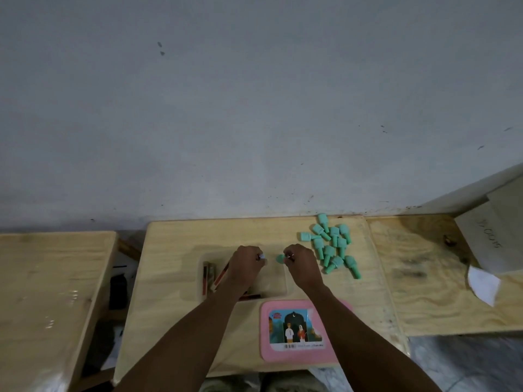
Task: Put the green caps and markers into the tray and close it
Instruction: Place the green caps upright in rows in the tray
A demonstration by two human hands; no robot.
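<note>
Pink lid (297, 332) nearest; right hand (301, 264) pinches green cap (279, 258).

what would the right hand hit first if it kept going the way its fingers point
The right hand points left, holding a green cap toward the left hand. Going straight on, the cap would probably meet the left hand's fingers first, above the tray; depth is unclear.

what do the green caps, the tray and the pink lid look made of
Green caps: likely matte moulded plastic, uniform colour, identical shapes. Tray: seemingly clear plastic, the wood shows through its walls. Pink lid: smooth plastic with rounded corners and a printed paper label.
</note>
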